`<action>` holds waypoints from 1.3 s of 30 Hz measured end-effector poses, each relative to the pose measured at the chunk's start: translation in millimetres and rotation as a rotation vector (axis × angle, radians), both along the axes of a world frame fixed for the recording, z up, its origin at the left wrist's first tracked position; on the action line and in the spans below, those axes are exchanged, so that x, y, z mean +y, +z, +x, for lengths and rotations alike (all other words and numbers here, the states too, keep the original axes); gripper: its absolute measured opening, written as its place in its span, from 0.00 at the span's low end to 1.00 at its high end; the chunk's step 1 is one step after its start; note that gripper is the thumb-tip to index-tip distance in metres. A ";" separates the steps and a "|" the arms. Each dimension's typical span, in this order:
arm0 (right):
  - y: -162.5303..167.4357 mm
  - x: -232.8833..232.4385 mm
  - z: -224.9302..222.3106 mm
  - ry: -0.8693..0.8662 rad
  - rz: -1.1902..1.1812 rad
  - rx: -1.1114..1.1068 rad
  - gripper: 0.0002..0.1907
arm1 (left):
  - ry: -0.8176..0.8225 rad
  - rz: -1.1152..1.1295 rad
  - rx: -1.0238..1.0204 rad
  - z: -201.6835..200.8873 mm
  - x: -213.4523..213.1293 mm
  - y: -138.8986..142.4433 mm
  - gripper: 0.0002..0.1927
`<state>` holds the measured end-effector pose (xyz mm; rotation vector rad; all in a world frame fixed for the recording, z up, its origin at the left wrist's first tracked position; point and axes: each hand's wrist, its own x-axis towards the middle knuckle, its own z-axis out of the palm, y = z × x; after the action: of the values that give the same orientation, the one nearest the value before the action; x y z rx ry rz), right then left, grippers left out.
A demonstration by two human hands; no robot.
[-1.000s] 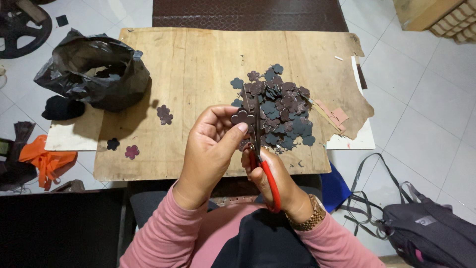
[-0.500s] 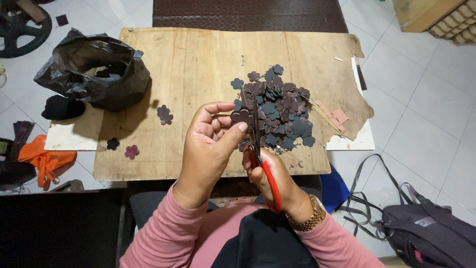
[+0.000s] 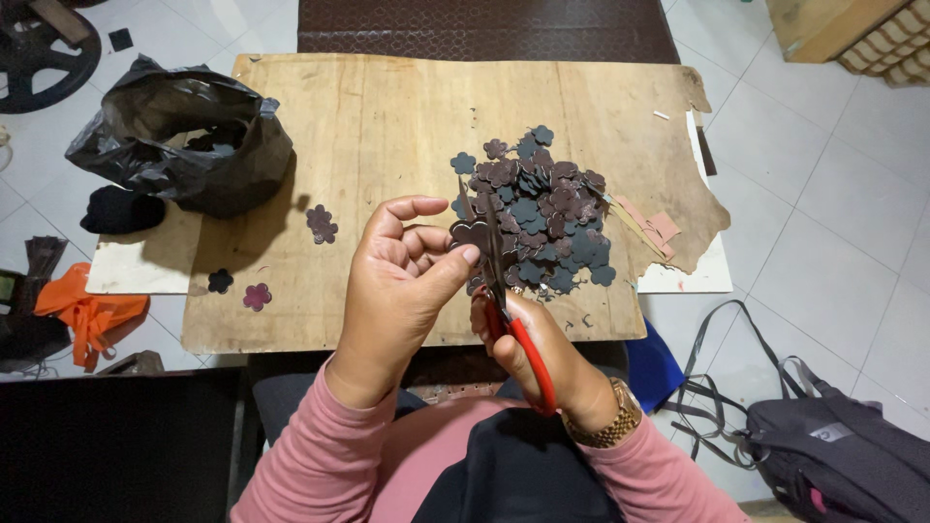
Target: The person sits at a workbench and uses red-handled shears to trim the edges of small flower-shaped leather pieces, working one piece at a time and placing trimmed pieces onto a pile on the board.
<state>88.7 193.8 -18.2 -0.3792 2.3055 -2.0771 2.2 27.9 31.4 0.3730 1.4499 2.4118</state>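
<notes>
A dark flower-shaped cutout (image 3: pixel 472 233) sits pinched in the left hand (image 3: pixel 402 281) above the wooden board (image 3: pixel 387 126) — the right hand (image 3: pixel 542 353) grips red-handled scissors (image 3: pixel 509 320), blades at the cutout. Just behind lies a pile of cutouts (image 3: pixel 538 218); a black plastic bag (image 3: pixel 179 136) sits far left.

The far middle of the wooden board (image 3: pixel 387 126) is bare; the black bag (image 3: pixel 184 136) blocks the left, the pile of flower cutouts (image 3: pixel 542 213) the right.

Worn wooden bench (image 3: pixel 387 126) on tiled floor, bearing a pile of dark flower-shaped cutouts (image 3: pixel 542 218) and a black plastic bag (image 3: pixel 184 136).
</notes>
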 end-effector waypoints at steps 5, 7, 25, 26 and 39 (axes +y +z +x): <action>1.8 2.0 -0.4 0.005 0.033 -0.008 0.44 | -0.009 -0.012 0.007 0.4 -0.8 -0.2 0.25; 1.2 2.8 -0.6 0.009 0.035 -0.023 0.44 | -0.003 -0.026 -0.001 0.4 -0.8 -0.2 0.25; -13.1 2.1 -0.2 -0.020 -0.090 -0.097 0.40 | 0.007 -0.122 0.034 -5.2 2.6 -12.2 0.13; -13.7 1.6 -0.5 -0.019 -0.101 -0.087 0.40 | -0.011 -0.157 0.053 -5.3 3.1 -13.9 0.10; 4.4 5.4 1.9 0.148 -0.087 -0.078 0.43 | -0.025 -0.186 0.070 -9.8 -5.0 -8.1 0.05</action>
<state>90.5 199.2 -13.8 -0.4469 2.0813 -2.0869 -7.7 22.9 23.3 0.4320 1.6736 2.2416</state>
